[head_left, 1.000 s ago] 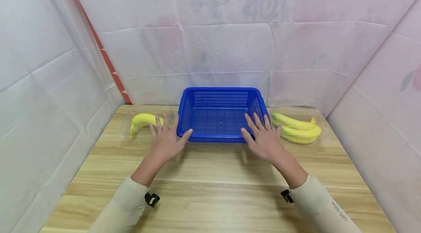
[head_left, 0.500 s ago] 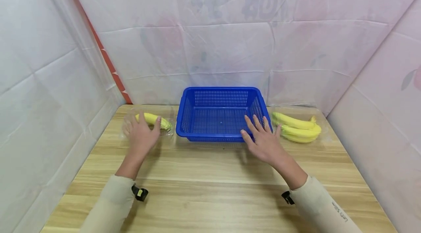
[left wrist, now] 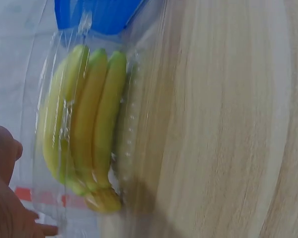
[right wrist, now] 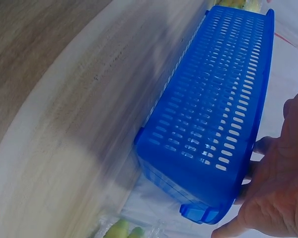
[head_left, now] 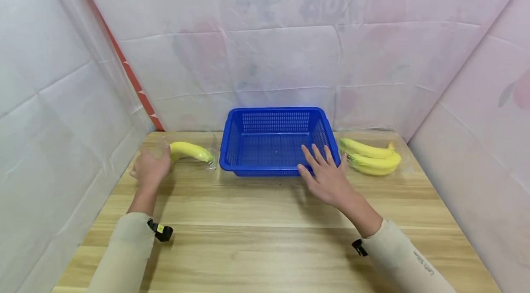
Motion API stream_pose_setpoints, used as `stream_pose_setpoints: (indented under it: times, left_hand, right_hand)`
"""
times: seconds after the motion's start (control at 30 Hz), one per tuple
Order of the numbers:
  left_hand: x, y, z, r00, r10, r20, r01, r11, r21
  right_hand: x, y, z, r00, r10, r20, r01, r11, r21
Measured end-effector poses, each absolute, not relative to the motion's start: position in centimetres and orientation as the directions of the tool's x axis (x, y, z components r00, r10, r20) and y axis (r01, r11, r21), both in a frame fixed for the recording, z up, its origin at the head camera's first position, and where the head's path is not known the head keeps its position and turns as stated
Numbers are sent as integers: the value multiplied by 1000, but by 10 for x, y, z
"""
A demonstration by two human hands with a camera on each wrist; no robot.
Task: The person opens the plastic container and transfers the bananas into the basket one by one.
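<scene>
A blue plastic basket with slotted sides stands at the back of the table. My right hand spreads its fingers over the basket's front right corner; in the right wrist view the fingertips overlap its rim. Left of the basket lies a clear plastic box with a bunch of yellow bananas inside, green at the tips. My left hand is at this box's left end, fingers loosely bent and thumb toward the bananas. In the left wrist view, this hand shows beside the box's end, only partly in frame.
Right of the basket, a second clear plastic box holds more bananas. All of it stands on a wood-grain table. Pale printed sheets hang close behind the table and on both sides.
My left hand has moved left from the basket's front left corner, across the banana box to its far left end. The right hand stays at the basket; the head view has shifted slightly.
</scene>
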State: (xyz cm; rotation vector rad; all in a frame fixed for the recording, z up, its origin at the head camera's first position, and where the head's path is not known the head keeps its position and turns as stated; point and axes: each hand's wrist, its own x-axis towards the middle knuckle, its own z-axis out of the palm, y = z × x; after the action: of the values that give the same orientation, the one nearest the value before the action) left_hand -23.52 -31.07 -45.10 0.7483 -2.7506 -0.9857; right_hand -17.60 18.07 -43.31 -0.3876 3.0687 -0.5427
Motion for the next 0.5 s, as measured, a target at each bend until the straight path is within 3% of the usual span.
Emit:
stream_pose_setpoints:
  times: [0.17,0.27,0.4,0.5]
  left_hand:
    - [-237,-317,-452,-882,-448,-143,-424,626,655]
    - [-237,-319,-454,-886,-433,-166,-423,608,672]
    - [-236,-321,-458,-889,-429,-159,-413,603,682]
    - [-235,-321,-459,-889,-431,-153,-409,600,688]
  right_hand:
    - [-176,175,-434,-963,-258,80,-270,897,-351]
    - [-173,166,-435,-938,-289,192,-342,859,-380]
    - [-168,143,-433,-839,-369,400,-520,761,-387]
    - [-163,120,-431,-740,-468,483,-651,679,-339]
